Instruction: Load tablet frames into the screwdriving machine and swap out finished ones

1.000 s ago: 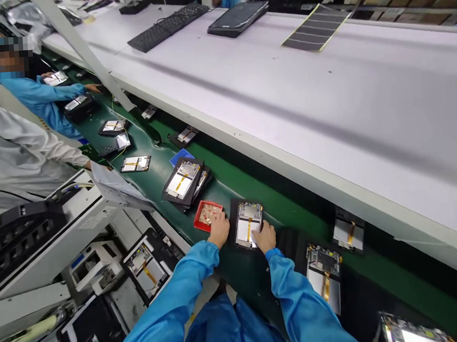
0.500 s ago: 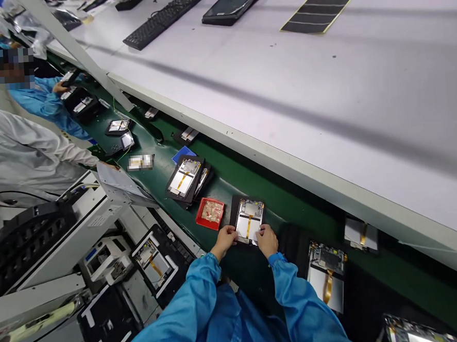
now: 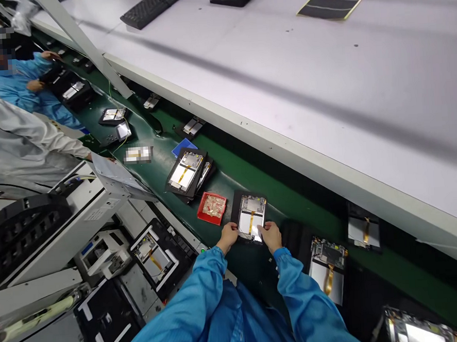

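An opened tablet (image 3: 248, 227) with a circuit board, a silver battery and an orange flex cable lies on a dark pad (image 3: 234, 208) in front of me. My left hand (image 3: 228, 235) grips its lower left corner, thumb and fingers close together. At the lower right edge, my right hand (image 3: 271, 235) holds the tablet, its thumb reaching over the battery. Just left of the tablet stands a red tray (image 3: 202, 217) of small pale parts. Beyond it, more opened tablets (image 3: 183, 175) are piled on dark pads.
A white shelf (image 3: 285, 85) overhangs the green bench (image 3: 228, 163). Another opened tablet (image 3: 327, 278) lies to my right, and a blue tray (image 3: 180, 146) farther left. Machines with a black fixture (image 3: 168, 272) stand at my left. Co-workers in blue (image 3: 21, 75) and white (image 3: 21, 137) sleeves work beyond.
The view has shifted slightly. My right hand's thumb has come farther over the battery, while my left hand stays at the tablet's corner. A co-worker's hands in blue sleeves have moved.
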Demonstrator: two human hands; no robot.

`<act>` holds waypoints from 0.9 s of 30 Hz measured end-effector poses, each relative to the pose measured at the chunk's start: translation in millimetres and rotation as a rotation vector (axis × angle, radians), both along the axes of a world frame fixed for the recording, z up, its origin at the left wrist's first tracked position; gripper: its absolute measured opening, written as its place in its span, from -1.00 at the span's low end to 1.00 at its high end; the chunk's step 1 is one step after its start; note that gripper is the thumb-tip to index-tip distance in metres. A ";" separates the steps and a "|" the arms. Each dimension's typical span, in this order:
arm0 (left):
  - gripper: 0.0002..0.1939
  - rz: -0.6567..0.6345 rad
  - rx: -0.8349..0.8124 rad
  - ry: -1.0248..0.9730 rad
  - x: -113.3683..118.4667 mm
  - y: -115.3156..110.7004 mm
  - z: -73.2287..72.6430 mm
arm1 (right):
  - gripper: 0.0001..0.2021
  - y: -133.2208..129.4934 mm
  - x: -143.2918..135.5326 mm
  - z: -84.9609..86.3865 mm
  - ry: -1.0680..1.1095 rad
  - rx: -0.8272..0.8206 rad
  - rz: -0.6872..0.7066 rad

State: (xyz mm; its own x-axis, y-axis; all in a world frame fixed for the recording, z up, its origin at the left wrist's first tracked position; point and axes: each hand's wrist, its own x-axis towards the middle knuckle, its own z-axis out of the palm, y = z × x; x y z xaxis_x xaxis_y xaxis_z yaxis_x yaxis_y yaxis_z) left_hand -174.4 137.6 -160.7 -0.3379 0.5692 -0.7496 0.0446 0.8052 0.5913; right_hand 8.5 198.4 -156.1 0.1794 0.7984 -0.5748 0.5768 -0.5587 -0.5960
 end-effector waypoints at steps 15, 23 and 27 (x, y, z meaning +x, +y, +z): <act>-0.36 0.207 0.293 -0.583 10.8 -15.5 78.6 | -0.42 -7.5 -1.7 72.0 0.633 0.061 -0.124; -0.32 0.351 0.516 -0.644 1.5 -39.9 156.7 | -0.63 -73.3 25.9 146.7 0.496 0.258 -0.085; -0.38 0.395 0.621 -0.562 -7.1 -55.1 180.9 | -0.59 -121.8 -6.3 175.9 0.772 0.005 -0.020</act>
